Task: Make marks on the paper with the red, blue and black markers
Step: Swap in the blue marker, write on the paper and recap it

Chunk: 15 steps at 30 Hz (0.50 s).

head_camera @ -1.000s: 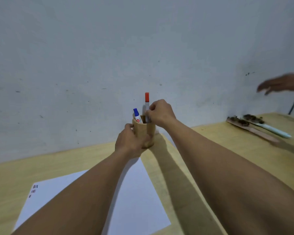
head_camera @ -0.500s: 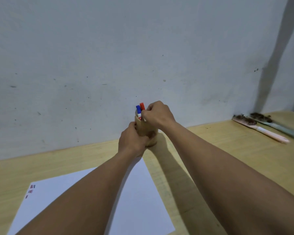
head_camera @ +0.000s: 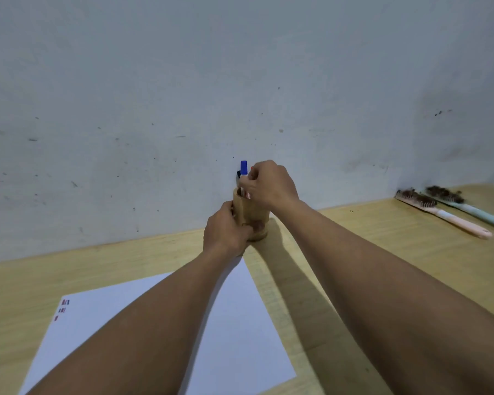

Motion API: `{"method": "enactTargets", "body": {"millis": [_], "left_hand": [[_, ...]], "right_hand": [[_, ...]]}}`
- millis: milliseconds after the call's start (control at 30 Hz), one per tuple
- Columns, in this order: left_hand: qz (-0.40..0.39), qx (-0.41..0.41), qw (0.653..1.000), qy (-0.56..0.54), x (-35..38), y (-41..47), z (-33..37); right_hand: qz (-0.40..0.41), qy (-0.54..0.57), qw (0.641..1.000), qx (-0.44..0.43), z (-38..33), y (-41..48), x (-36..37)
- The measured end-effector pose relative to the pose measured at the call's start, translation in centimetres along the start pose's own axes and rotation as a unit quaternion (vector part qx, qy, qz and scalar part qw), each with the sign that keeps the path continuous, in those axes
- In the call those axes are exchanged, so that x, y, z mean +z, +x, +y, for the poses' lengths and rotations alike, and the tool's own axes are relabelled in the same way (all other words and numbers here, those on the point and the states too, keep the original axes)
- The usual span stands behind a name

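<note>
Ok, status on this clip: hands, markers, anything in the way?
Left hand gripping the wooden cup. Right hand pinching the blue marker at the cup's mouth. Paper has small marks in one corner. Two brushes far right, clear of the work.

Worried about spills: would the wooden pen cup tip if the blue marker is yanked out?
Probably not: the left hand grips the cup, which looks squat. Unheld, it might tip, since the blue marker stands well above its rim.

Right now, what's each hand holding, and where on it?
Left hand wraps the lower side of the wooden cup. Right hand pinches the blue marker on its barrel, just below the cap, at the cup's rim.
</note>
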State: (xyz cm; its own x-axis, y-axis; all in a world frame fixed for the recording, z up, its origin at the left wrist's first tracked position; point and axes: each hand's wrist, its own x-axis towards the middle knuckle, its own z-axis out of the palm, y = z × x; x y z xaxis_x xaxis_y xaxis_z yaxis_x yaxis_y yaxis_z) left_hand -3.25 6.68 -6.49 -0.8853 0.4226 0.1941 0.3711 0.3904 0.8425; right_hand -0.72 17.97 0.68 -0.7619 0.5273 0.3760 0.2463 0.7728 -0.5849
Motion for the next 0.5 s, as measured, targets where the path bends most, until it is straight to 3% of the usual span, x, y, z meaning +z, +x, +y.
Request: {"method": "enactTargets", "body": {"millis": [300,500], "left_hand": [[0.035,-0.014,0.999,0.034,-4.7,-0.3,1.5],[0.125,0.019,0.992,0.017,-11.6,-1.9,3.7]], "right_hand": [[0.081,0.023,0.994,-0.064,-4.0,-1.1,-4.9],[0.021,0.066,0.990,-0.122,-7.6,-4.3,-6.7]]}}
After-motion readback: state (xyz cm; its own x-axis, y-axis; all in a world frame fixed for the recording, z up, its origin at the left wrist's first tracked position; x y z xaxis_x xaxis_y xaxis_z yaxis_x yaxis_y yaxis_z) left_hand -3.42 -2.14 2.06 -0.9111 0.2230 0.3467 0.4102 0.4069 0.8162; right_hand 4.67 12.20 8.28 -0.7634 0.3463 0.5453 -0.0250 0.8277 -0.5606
